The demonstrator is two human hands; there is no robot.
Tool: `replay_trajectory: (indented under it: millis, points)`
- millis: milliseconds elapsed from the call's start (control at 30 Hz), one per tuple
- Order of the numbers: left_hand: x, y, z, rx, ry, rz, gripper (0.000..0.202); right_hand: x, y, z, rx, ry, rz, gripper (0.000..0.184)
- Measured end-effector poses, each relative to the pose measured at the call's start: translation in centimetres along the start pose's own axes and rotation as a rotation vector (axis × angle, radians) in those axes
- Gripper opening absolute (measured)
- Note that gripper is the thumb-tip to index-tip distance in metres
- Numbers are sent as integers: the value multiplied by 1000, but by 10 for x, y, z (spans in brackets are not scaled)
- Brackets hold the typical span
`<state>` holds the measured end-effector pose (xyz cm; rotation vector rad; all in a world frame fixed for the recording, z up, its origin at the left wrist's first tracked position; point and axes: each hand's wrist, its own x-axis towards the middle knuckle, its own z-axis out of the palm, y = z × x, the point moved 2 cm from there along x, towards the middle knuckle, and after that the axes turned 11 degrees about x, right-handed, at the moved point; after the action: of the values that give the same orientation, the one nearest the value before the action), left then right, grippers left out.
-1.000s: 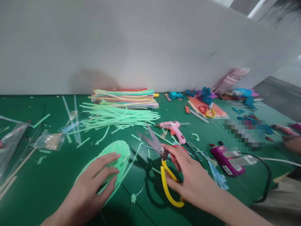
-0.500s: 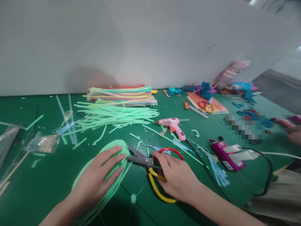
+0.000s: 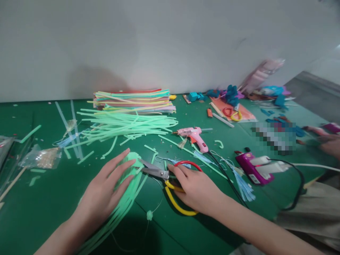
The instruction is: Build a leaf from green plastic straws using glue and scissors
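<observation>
My left hand [image 3: 107,186] is wrapped round a bundle of mint-green pipe cleaners [image 3: 126,193], its fingers lying over the top near the cut ends. The bundle trails down to the lower left, partly hidden by my hand and forearm. In my right hand [image 3: 195,187] is a pair of scissors [image 3: 156,172] with one red and one yellow handle loop. Their blades are slightly apart, with the tips at the bundle's upper right end. A small green knotted piece [image 3: 149,215] on a thin thread lies below the scissors.
A pile of green pipe cleaners [image 3: 127,125] lies behind my hands, with a multicoloured stack [image 3: 132,101] by the wall. To the right are a pink glue gun [image 3: 195,135], blue tassels [image 3: 244,186] and a purple power strip [image 3: 253,168]. Another person's hand [image 3: 330,146] shows at the right edge.
The bundle's top has tipped, and more of its strands now show beside my left hand. The scissor blades have closed a little. The whole view has shifted slightly.
</observation>
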<state>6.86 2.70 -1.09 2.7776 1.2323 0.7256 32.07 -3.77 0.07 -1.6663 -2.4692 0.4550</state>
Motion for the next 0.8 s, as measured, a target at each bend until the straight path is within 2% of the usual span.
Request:
replay_trajectory:
  millis: [200, 433, 800]
  points:
    - [7, 1, 6, -41, -15, 128, 23, -1, 1, 0, 106, -41, 51, 49]
    - [8, 0, 6, -96, 9, 77, 20, 8, 3, 2, 106, -62, 44, 50]
    - [6, -1, 7, -87, 5, 35, 20, 9, -6, 5, -19, -101, 53, 50]
